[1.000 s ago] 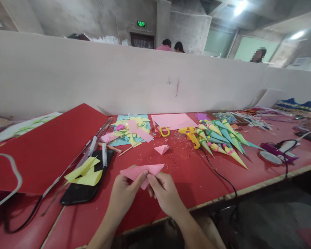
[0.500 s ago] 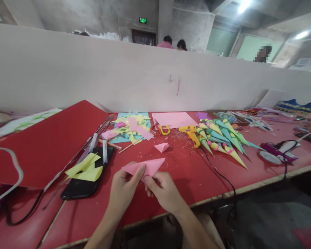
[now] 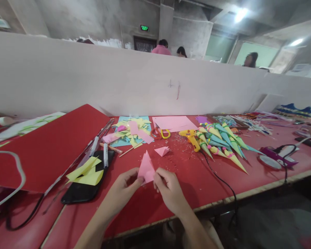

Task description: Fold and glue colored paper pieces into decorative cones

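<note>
A folded piece of pink paper (image 3: 146,168) is held up between both hands over the red table, its point facing up. My left hand (image 3: 129,181) pinches its lower left side between thumb and fingers. At its right edge, my right hand (image 3: 167,185) grips it with thumb and forefinger. Just beyond lies a smaller folded pink paper piece (image 3: 162,151) on the table. A yellow glue gun (image 3: 190,138) rests to the right of that, with its black cord running toward the table's front edge.
Yellow and blue paper cones (image 3: 223,138) are piled at the right. Scissors (image 3: 161,133) lie before pink sheets (image 3: 175,123). At the left, a black phone (image 3: 80,192) bears yellow paper strips (image 3: 89,173) and a marker (image 3: 105,156), beside a large red board (image 3: 54,148). A white partition (image 3: 119,83) stands behind.
The pink paper has turned from lying sideways to point upward. My hands have moved apart to its two sides. The camera view has tilted slightly up.
</note>
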Motion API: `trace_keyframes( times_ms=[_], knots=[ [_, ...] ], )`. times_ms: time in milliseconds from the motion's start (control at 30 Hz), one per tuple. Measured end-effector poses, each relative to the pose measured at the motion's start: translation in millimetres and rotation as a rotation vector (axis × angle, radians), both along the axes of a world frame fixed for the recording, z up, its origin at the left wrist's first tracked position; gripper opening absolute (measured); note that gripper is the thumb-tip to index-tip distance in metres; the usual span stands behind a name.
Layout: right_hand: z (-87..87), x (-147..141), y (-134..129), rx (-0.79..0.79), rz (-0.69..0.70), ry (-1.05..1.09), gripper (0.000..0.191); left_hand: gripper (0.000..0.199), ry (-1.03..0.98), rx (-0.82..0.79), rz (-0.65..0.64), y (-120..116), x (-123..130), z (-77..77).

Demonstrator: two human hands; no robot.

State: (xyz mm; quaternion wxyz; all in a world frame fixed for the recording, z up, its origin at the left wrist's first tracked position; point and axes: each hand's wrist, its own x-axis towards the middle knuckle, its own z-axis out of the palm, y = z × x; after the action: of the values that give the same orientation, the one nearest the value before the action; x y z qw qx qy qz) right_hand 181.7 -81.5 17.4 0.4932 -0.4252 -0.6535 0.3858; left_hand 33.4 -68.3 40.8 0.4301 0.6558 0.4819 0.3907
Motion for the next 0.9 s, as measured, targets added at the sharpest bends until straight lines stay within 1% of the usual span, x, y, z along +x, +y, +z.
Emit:
trace_keyframes(
  times_ms=[67,133,233,300,367,467,533,733,800,833,900],
  knots=[
    [1.0,0,-1,0.016,0.042,-0.080,0.030,0.021,0.012,-0.006,0.024,0,2,-1.9],
    [-0.2,-2,-1,0.005,0.061,-0.093,0.029,0.027,0.051,0.014,0.087,-1,6,-4.7],
    [-5.4,-7,-1,-0.034,0.042,-0.043,0.029,0.033,0.122,0.067,0.174,-2,12,-8.8],
    [-8.4,-10,-1,-0.064,0.054,0.010,0.030,0.034,0.123,0.079,0.186,-2,13,-9.4],
    [-9.2,-10,-1,-0.078,0.083,0.044,0.032,0.035,0.068,0.029,0.140,-2,12,-7.6],
    [-6.6,-8,0,-0.069,0.092,0.043,0.034,0.037,-0.003,-0.111,-0.017,-2,6,-4.1],
    [-4.5,-5,0,-0.052,0.071,0.020,0.035,0.035,-0.005,-0.145,-0.091,-1,2,-3.2],
    [-2.3,-2,1,-0.030,0.012,-0.039,0.035,0.027,-0.003,-0.034,-0.137,-3,-1,-0.7],
    [-1.2,-2,0,-0.019,0.024,-0.046,0.035,0.025,0.007,-0.024,-0.177,-5,0,0.7],
    [-0.5,-1,0,-0.008,0.037,-0.047,0.035,0.026,0.012,-0.013,-0.178,-6,0,0.7],
    [0.8,0,0,0.015,0.068,-0.051,0.035,0.029,0.022,0.034,-0.099,-8,1,-1.0]
  ],
)
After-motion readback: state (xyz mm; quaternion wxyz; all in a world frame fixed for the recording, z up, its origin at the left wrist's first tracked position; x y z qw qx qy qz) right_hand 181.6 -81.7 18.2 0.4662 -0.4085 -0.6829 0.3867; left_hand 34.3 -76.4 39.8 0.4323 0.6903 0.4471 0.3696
